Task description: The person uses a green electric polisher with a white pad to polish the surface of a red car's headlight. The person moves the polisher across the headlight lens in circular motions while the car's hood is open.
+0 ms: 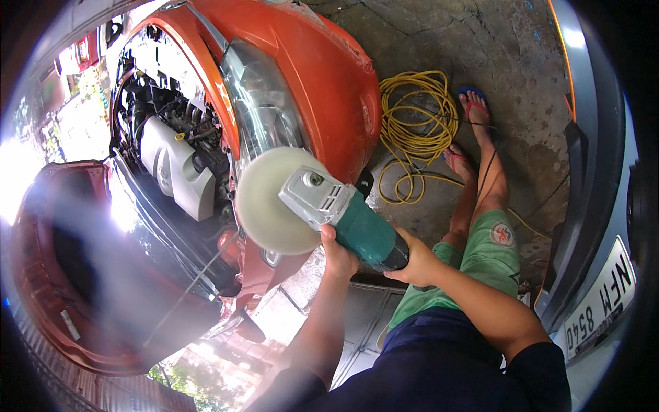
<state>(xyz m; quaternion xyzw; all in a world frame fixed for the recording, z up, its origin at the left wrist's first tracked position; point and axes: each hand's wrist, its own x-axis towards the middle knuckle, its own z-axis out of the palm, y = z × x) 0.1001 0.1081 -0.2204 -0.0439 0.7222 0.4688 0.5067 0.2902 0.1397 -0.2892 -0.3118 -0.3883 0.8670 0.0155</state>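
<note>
Both my hands are on a teal polisher [369, 230] with a grey metal head. My left hand [336, 255] grips it near the head, with the thumb along the side. The fingers of my right hand [416, 259] are wrapped around its dark rear end. A round whitish pad [264, 202] on the polisher faces the front of an orange car, overlapping the lower end of the clear headlight [264, 103]. Whether the pad touches the headlight or spins, I cannot tell.
The orange fender [326, 75] has scuffed edges. The hood [65, 288] stands raised, and the engine cover [175, 168] shows. A coiled yellow hose [415, 113] and a dark cord lie near my sandalled feet. Another vehicle's bumper [604, 172] is close on the right.
</note>
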